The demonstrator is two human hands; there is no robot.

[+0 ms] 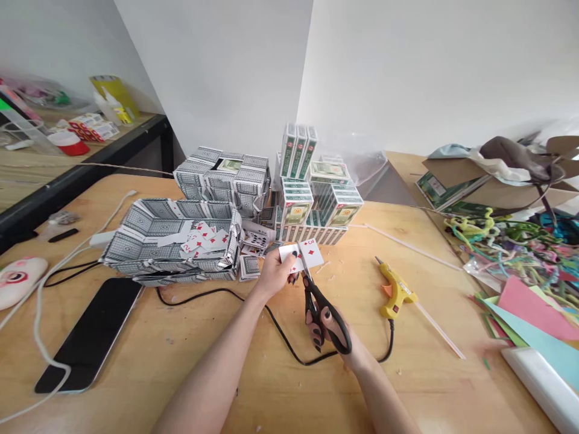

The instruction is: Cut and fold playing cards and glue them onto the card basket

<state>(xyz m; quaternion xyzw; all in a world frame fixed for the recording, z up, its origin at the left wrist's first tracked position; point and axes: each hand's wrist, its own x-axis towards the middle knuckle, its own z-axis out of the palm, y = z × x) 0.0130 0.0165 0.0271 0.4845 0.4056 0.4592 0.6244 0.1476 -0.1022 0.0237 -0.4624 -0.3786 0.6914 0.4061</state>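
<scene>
Nearest, the right hand [329,325] has its fingers through the black handles of a pair of scissors [311,295], its grip closed on them. The blades point away from the person and meet the lower edge of a playing card [304,254]. Just left of the blades, the left hand [274,274] pinches that card in a narrow grip, holding it a little above the worktop [226,386]. The card faces up and shows red diamonds.

A black cable [283,340] loops across the wood under both forearms and runs to a yellow glue gun [395,293], which lies right of the scissors. A dark tablet [93,331] lies flat at the left. Coloured paper sheets [527,310] are piled at the right edge.

Beyond the left hand sits a tray built from cards [156,232], with loose red-suited cards inside it. Farther back, against the wall, packs of cards [312,202] stand in stacks, some upright and some flat.
</scene>
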